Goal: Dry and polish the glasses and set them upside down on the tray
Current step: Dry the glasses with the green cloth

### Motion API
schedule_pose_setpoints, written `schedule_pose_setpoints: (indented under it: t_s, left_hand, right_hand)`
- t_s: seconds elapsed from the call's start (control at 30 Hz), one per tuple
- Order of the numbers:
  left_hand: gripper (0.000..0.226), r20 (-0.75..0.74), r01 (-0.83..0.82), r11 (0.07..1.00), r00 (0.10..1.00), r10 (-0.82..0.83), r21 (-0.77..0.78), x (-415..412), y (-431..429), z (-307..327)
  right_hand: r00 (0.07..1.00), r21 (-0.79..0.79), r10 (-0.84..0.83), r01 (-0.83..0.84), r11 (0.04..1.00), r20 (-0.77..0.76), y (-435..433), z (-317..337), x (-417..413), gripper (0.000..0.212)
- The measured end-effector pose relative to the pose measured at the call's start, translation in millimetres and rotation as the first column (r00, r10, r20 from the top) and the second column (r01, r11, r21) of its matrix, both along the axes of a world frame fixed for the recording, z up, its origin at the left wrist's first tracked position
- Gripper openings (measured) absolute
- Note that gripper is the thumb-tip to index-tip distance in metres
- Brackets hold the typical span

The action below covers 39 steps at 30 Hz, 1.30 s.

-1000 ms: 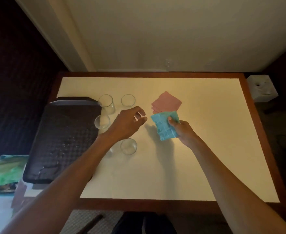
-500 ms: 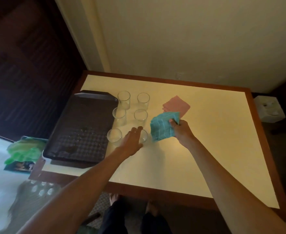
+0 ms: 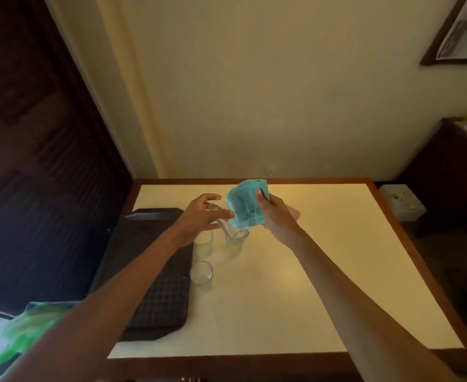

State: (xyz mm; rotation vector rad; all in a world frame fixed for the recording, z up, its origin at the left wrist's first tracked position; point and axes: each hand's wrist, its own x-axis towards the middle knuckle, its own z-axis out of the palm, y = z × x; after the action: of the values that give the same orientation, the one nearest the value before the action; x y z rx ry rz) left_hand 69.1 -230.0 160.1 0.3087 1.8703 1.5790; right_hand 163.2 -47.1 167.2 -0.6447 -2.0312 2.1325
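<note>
Head view, the only one we get: the left hand (image 3: 203, 213) has its grip wrapped around a clear glass (image 3: 221, 216), lifted off the bench (image 3: 295, 271) and tipped, the fingers curled round the wall of it. Just beside that grip, on the far right side, the right hand (image 3: 275, 213) is pinched tight on a teal cloth (image 3: 247, 206), which hangs loose and folded against the lifted glass. Touching or only close, I cannot tell, since the cloth hides the spot.

Below the left grip, three more glasses stand upright on the bench: one (image 3: 203, 242) right under the wrist, one (image 3: 238, 239) beneath the hanging cloth, one (image 3: 201, 272) nearer the person. Under the left forearm lies the dark tray (image 3: 160, 296), and no glass shows on it. A corner of pink cloth (image 3: 295, 215) peeks out behind the right hand.

How will it handle? I'd judge the glass light, rigid, thin and breakable, and slick if it's wet, so the hold wants to be around the lower wall, firm but not squeezing. The cloth looks soft and floppy; it should bunch easily and push down inside the mouth. The risk I see is the lifted glass knocking the ones standing right under the grip
</note>
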Motion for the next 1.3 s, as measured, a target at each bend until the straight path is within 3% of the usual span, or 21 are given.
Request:
schedule_pose_setpoints:
  t_s: [0.13,0.2,0.3,0.37,0.5,0.63,0.73,0.87,1.0,1.1,1.17,1.2,1.3]
  left_hand:
    - [0.049,0.082,-0.131,0.972,0.990,0.117,0.193,-19.2,7.1,34.4]
    - [0.039,0.149,-0.201,0.936,0.975,0.163,0.288,-24.1,13.4,46.4]
    - [0.053,0.188,-0.160,0.905,0.978,0.091,0.395,-27.4,19.9,63.8]
    - [0.054,0.163,-0.109,0.904,0.986,0.045,0.412,-28.6,22.0,77.9]
    - [0.059,0.175,-0.092,0.895,0.984,0.016,0.437,-34.7,26.4,97.2]
    - [0.070,0.279,-0.135,0.873,0.960,-0.002,0.469,-37.5,31.5,107.3]
    - [0.067,0.294,-0.143,0.861,0.956,-0.008,0.488,-35.5,36.0,113.1]
    - [0.058,0.207,-0.166,0.864,0.976,0.074,0.476,-37.6,38.6,118.2]
    - [0.050,0.122,-0.184,0.858,0.982,0.143,0.480,-37.8,42.4,122.5]
    - [0.046,0.041,-0.204,0.883,0.978,0.206,0.423,-32.9,49.8,124.7]
    - [0.042,-0.006,-0.264,0.884,0.958,0.288,0.387,-29.5,55.3,125.6]
    - [0.041,-0.016,-0.296,0.873,0.945,0.328,0.387,-28.0,58.6,126.9]
    - [0.045,-0.035,-0.406,0.838,0.893,0.448,0.364,-28.2,65.0,135.8]
  right_hand:
    - [0.990,-0.027,0.048,-0.052,0.998,-0.134,-29.7,42.2,-21.1,0.032]
    - [0.970,-0.080,0.089,-0.110,0.991,-0.228,-40.5,55.8,-26.9,0.043]
    - [0.957,-0.144,0.019,-0.063,0.988,-0.288,-53.6,67.1,-34.5,0.060]
    - [0.954,-0.074,-0.090,0.071,0.995,-0.287,-58.0,73.5,-40.2,0.060]
    - [0.927,0.168,-0.135,0.203,0.965,-0.349,-57.1,80.6,-49.4,0.023]
    - [0.915,0.302,-0.099,0.230,0.925,-0.392,-60.0,80.0,-59.1,0.045]
    - [0.901,0.467,-0.049,0.269,0.842,-0.431,-63.7,79.7,-67.8,0.042]
    - [0.878,0.384,0.028,0.181,0.905,-0.479,-63.8,91.4,-74.5,0.040]
    - [0.913,0.292,-0.076,0.206,0.934,-0.402,-53.1,109.6,-86.3,0.044]
    - [0.946,-0.048,-0.166,0.159,0.986,-0.279,-41.0,124.1,-92.9,0.057]
    - [0.967,-0.283,-0.183,0.129,0.951,-0.175,-39.3,128.9,-94.0,0.062]
    - [0.973,-0.327,-0.175,0.118,0.938,-0.151,-40.6,128.8,-95.0,0.063]
    - [0.981,-0.238,-0.135,0.098,0.966,-0.143,-50.7,126.7,-95.1,0.061]
